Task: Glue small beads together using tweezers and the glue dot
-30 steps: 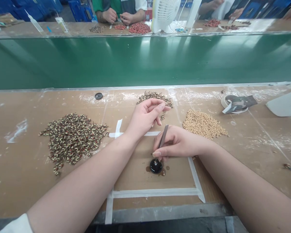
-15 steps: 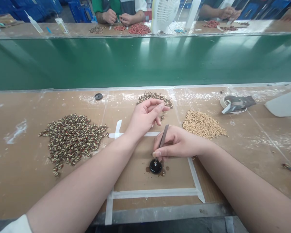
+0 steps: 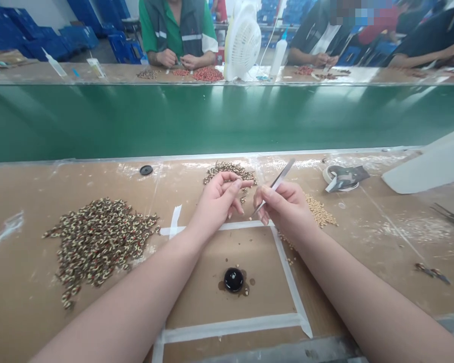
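My left hand (image 3: pixel 218 197) is raised over the brown bench with its fingers curled in a pinch; what it holds is too small to make out. My right hand (image 3: pixel 283 207) grips metal tweezers (image 3: pixel 275 184), whose tip points toward my left fingertips. A small black dish of dark liquid (image 3: pixel 233 279) sits inside a white tape square (image 3: pixel 227 322), nearer to me than both hands. A pile of small brown patterned pieces (image 3: pixel 227 169) lies just beyond my left hand. Tan beads (image 3: pixel 320 212) lie behind my right hand.
A big heap of brown, cream and red pieces (image 3: pixel 96 239) covers the left of the bench. A black disc (image 3: pixel 146 170), a tape roll (image 3: pixel 342 176) and a white object (image 3: pixel 427 166) sit farther back. A green conveyor belt (image 3: pixel 212 118) runs across. Other people work beyond it beside a white fan (image 3: pixel 242 40).
My right hand has lifted the tweezers off the black dish and moved them up toward my left fingertips. The camera has tilted up, showing more of the people opposite.
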Available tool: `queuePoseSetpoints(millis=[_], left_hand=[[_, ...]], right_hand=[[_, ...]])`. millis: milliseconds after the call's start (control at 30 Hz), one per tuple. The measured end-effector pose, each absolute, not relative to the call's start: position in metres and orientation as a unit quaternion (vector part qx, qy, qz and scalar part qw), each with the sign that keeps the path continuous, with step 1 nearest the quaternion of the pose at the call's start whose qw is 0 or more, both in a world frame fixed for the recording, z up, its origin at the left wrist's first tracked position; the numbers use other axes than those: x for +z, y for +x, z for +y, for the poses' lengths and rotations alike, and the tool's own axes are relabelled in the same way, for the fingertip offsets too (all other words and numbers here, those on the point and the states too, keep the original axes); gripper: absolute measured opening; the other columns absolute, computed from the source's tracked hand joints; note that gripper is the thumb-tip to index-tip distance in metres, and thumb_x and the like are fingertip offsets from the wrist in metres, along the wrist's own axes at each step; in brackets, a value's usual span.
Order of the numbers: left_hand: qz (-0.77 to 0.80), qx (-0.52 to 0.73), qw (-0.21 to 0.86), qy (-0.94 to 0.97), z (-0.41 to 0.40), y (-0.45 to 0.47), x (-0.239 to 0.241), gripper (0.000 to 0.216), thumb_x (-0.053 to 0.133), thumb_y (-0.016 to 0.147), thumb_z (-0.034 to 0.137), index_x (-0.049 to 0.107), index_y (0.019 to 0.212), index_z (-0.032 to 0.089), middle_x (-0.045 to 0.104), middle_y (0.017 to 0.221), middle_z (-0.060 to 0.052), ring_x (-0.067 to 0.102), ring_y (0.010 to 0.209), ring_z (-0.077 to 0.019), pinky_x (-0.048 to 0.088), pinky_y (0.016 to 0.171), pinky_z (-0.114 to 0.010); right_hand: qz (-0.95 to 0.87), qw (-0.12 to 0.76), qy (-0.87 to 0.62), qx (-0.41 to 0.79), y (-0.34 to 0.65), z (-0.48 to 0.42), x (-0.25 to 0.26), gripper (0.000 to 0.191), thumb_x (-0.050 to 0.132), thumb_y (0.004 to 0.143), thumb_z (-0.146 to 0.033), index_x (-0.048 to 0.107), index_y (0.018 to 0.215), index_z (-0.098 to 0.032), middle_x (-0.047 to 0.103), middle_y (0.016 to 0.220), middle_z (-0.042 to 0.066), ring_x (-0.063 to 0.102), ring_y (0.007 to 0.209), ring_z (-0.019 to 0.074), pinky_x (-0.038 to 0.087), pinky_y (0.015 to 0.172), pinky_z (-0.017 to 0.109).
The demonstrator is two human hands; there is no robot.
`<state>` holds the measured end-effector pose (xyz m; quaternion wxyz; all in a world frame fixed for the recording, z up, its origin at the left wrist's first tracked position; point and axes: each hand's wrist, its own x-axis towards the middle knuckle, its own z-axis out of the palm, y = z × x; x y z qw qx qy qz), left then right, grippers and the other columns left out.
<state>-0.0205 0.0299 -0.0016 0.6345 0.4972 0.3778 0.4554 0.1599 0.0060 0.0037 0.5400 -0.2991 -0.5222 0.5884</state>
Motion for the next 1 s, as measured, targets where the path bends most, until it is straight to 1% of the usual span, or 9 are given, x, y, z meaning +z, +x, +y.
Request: queuePoseSetpoints(millis=[67, 133, 233, 300, 533, 633, 700, 867, 1000], left_hand=[[0.373, 0.45, 0.637, 0.502, 0.029, -0.021, -0.001, 0.028, 0.071, 0.101, 0.044, 0.058, 0.105, 0.02, 0.082, 0.116, -0.012, 0.064, 0.052, -0.0068, 0.039, 0.042, -0.019], [0.37, 0.437, 0.642, 0.51, 0.027, -0.021, 0.0, 0.028, 0.076, 0.097, 0.044, 0.065, 0.102, 0.019, 0.083, 0.1, -0.008, 0.061, 0.05, -0.0066, 0.039, 0.043, -0.019], [0.383, 0.408, 0.644, 0.521, 0.026, -0.023, 0.001, 0.026, 0.082, 0.093, 0.042, 0.076, 0.101, 0.017, 0.071, 0.067, 0.0, 0.049, 0.045, -0.0054, 0.036, 0.043, -0.018], [0.402, 0.4, 0.642, 0.515, 0.026, -0.024, 0.001, 0.027, 0.083, 0.092, 0.042, 0.081, 0.104, 0.018, 0.064, 0.058, 0.003, 0.045, 0.044, -0.0052, 0.033, 0.043, -0.017], [0.44, 0.395, 0.632, 0.501, 0.027, -0.023, 0.004, 0.03, 0.085, 0.089, 0.038, 0.083, 0.111, 0.018, 0.067, 0.056, 0.001, 0.046, 0.042, -0.0054, 0.036, 0.044, -0.017], [0.442, 0.399, 0.629, 0.499, 0.025, -0.022, 0.005, 0.027, 0.086, 0.088, 0.035, 0.083, 0.11, 0.019, 0.069, 0.058, 0.001, 0.05, 0.043, -0.0059, 0.039, 0.044, -0.017], [0.443, 0.401, 0.627, 0.5, 0.024, -0.022, 0.006, 0.026, 0.087, 0.087, 0.033, 0.083, 0.108, 0.019, 0.072, 0.064, 0.0, 0.055, 0.045, -0.0065, 0.04, 0.044, -0.017], [0.443, 0.404, 0.619, 0.508, 0.023, -0.02, 0.004, 0.028, 0.088, 0.087, 0.033, 0.08, 0.111, 0.021, 0.083, 0.093, -0.005, 0.064, 0.049, -0.0067, 0.043, 0.043, -0.018], [0.439, 0.407, 0.616, 0.512, 0.023, -0.02, 0.003, 0.032, 0.087, 0.088, 0.034, 0.078, 0.116, 0.022, 0.084, 0.096, -0.005, 0.066, 0.049, -0.0077, 0.043, 0.043, -0.019]], right_hand=[[-0.489, 0.595, -0.322, 0.55, 0.161, 0.009, 0.005, 0.033, 0.08, 0.097, -0.045, 0.078, 0.076, -0.02, 0.067, 0.058, 0.0, 0.057, 0.043, 0.0083, 0.046, 0.043, 0.021], [-0.462, 0.631, -0.337, 0.524, 0.162, 0.012, 0.006, 0.035, 0.082, 0.095, -0.047, 0.077, 0.075, -0.02, 0.066, 0.058, 0.0, 0.056, 0.044, 0.008, 0.044, 0.044, 0.022], [-0.436, 0.658, -0.362, 0.495, 0.163, 0.014, 0.006, 0.036, 0.083, 0.093, -0.051, 0.077, 0.075, -0.02, 0.065, 0.057, 0.0, 0.056, 0.046, 0.009, 0.044, 0.045, 0.023], [-0.427, 0.665, -0.381, 0.479, 0.163, 0.015, 0.005, 0.037, 0.082, 0.092, -0.052, 0.076, 0.075, -0.02, 0.065, 0.058, -0.001, 0.056, 0.047, 0.0095, 0.044, 0.045, 0.024], [-0.44, 0.653, -0.423, 0.448, 0.162, 0.017, 0.004, 0.035, 0.08, 0.094, -0.051, 0.075, 0.075, -0.021, 0.067, 0.059, -0.001, 0.058, 0.047, 0.0099, 0.047, 0.047, 0.025], [-0.447, 0.644, -0.435, 0.443, 0.162, 0.017, 0.004, 0.035, 0.079, 0.094, -0.05, 0.076, 0.076, -0.021, 0.067, 0.059, -0.001, 0.058, 0.047, 0.01, 0.048, 0.047, 0.026], [-0.446, 0.641, -0.434, 0.449, 0.162, 0.018, 0.003, 0.034, 0.08, 0.094, -0.049, 0.076, 0.076, -0.021, 0.068, 0.059, -0.001, 0.058, 0.046, 0.0097, 0.048, 0.047, 0.026], [-0.435, 0.643, -0.432, 0.459, 0.162, 0.019, 0.0, 0.033, 0.081, 0.093, -0.048, 0.076, 0.075, -0.021, 0.068, 0.059, -0.001, 0.059, 0.047, 0.0096, 0.048, 0.047, 0.025], [-0.437, 0.64, -0.433, 0.459, 0.162, 0.02, -0.001, 0.033, 0.081, 0.093, -0.048, 0.076, 0.076, -0.02, 0.067, 0.059, -0.001, 0.059, 0.047, 0.0095, 0.048, 0.047, 0.025]])
